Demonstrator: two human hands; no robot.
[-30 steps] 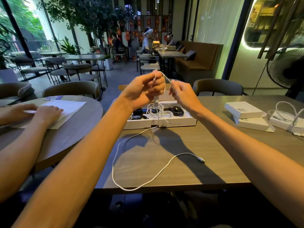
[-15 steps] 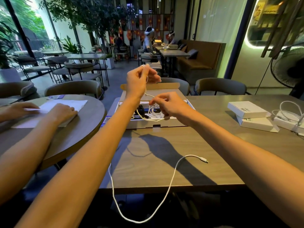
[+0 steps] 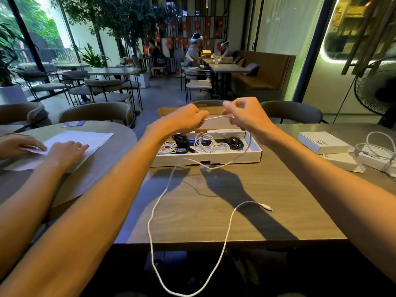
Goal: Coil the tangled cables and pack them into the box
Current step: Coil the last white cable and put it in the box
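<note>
1 cable (image 3: 214,118), L fingers (image 3: 199,116), R fingers (image 3: 227,112) pinching

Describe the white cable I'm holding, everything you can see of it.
The white cable is a thin, limp cord, uncoiled. The left hand and right hand pinch it, a short stretch taut between them above the open box. It sags past the box's front, crosses the table, hangs over the near edge in a long loop, and returns to the tabletop, where its small white plug lies.
</note>
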